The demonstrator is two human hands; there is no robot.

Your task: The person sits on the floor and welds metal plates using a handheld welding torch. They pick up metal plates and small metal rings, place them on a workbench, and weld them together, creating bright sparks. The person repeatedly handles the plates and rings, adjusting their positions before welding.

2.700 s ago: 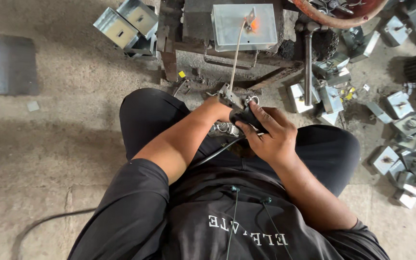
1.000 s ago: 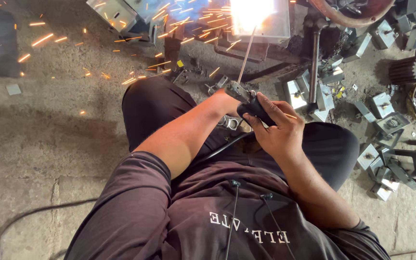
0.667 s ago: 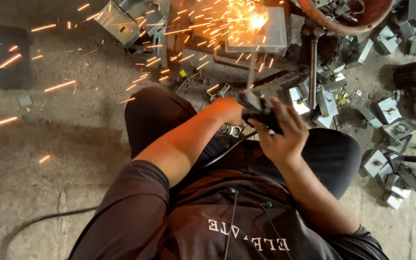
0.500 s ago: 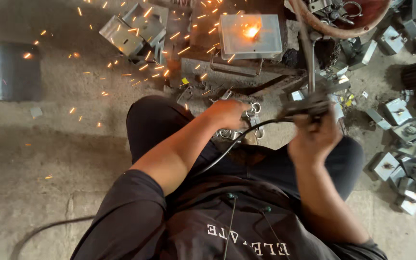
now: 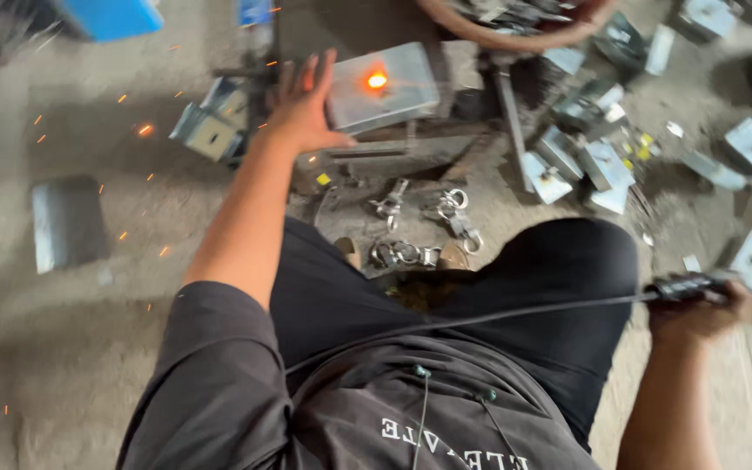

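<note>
Not much in the way of packaging here. Only a blue box-like thing (image 5: 108, 17) at the top left edge of the floor, cut off by the frame, and a smaller blue rectangular item (image 5: 255, 11) just right of it. No signs or screens.

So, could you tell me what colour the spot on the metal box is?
Glowing orange-red, on the grey metal box; the head view shows it.

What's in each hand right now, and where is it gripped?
The right hand grips the welding electrode holder by its dark handle, cable trailing across the lap. The left hand holds nothing; it rests against the left edge of the metal box with the glowing spot.
</note>
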